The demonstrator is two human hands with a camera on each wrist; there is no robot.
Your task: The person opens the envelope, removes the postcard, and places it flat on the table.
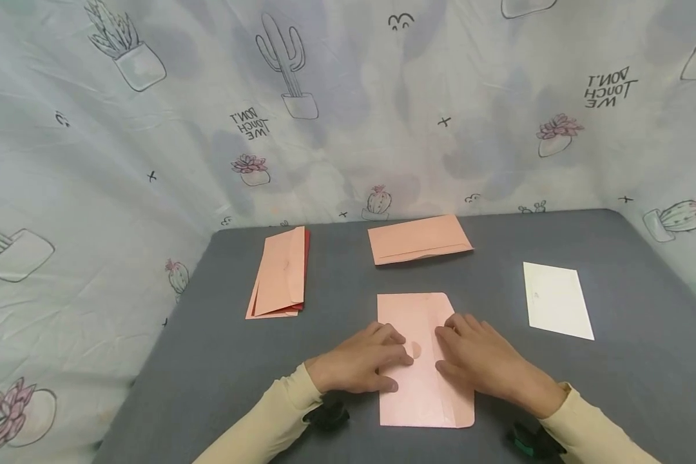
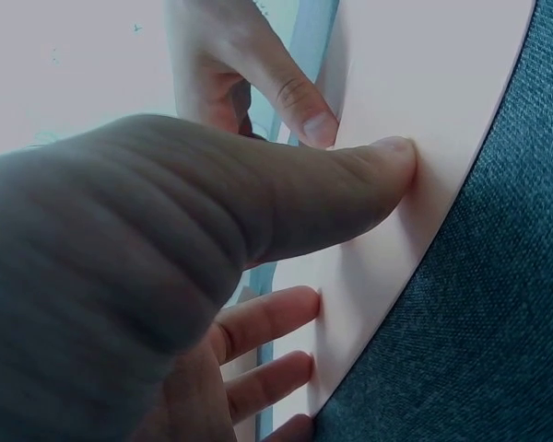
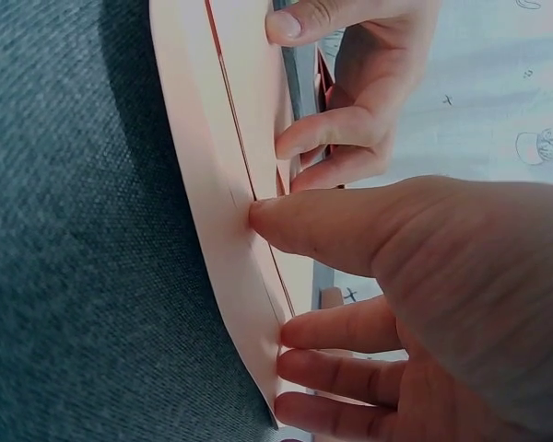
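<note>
A pink envelope point(image 1: 406, 406) lies flat in front of me, its long flap on the right side folded outward. A round, slightly darker spot point(image 1: 415, 350) shows near its middle. My left hand point(image 1: 362, 361) rests on the envelope's left part, fingers spread and loosely bent, with the thumb point(image 2: 387, 166) touching the paper. On the other side, my right hand point(image 1: 487, 354) touches the flap. In the right wrist view its thumb point(image 3: 286, 216) lies at the envelope's opening line, and several fingertips touch the paper farther along. Neither hand grips anything that I can see.
Several pink and red envelopes point(image 1: 281, 270) lie stacked at the back left. Another pink envelope point(image 1: 420, 238) sits at the back middle, and a white card point(image 1: 557, 299) lies to the right. A printed cloth point(image 1: 336, 148) hangs behind the dark grey table point(image 1: 220, 399).
</note>
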